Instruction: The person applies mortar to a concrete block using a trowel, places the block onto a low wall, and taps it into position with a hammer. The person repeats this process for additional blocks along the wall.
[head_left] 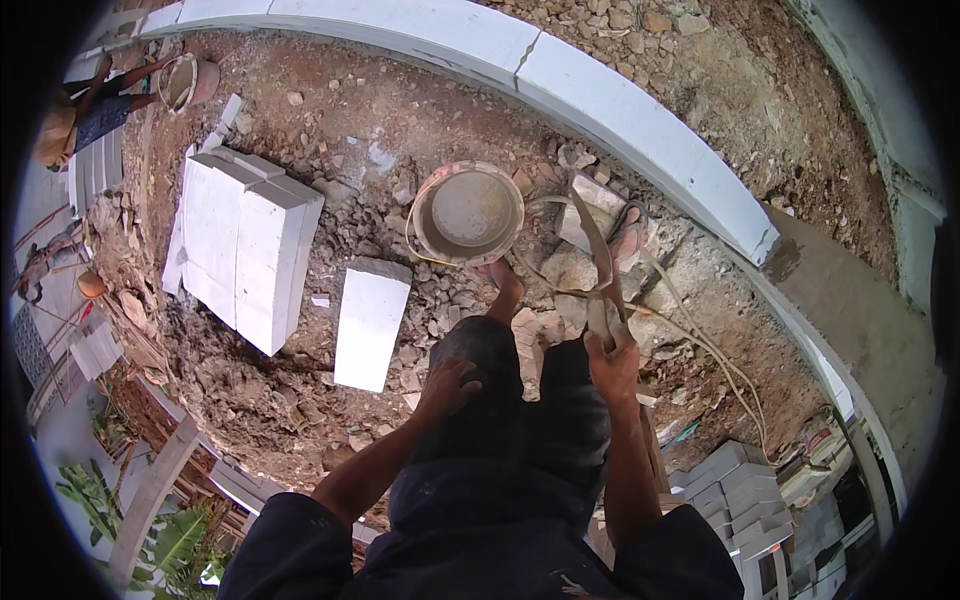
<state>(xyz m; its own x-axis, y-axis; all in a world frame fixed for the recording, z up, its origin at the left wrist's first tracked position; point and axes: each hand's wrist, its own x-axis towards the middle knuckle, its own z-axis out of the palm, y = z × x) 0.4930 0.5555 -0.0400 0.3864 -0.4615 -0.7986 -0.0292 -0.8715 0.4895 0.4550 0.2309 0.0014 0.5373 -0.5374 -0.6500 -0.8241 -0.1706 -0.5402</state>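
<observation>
Your right hand (614, 364) has its fingers clamped around the pale handle of a long, tapering grey-bladed hand tool (599, 252), which points away from you, right of the round, grey-filled bucket (467, 166). Your left hand (450, 385) rests on your dark-clothed left thigh (476, 350), fingers loosely bent, slightly apart.

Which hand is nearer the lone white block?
Left. The left hand, on the left leg, is just right of the white block; the right hand, holding a bladed tool, is farther right.
</observation>
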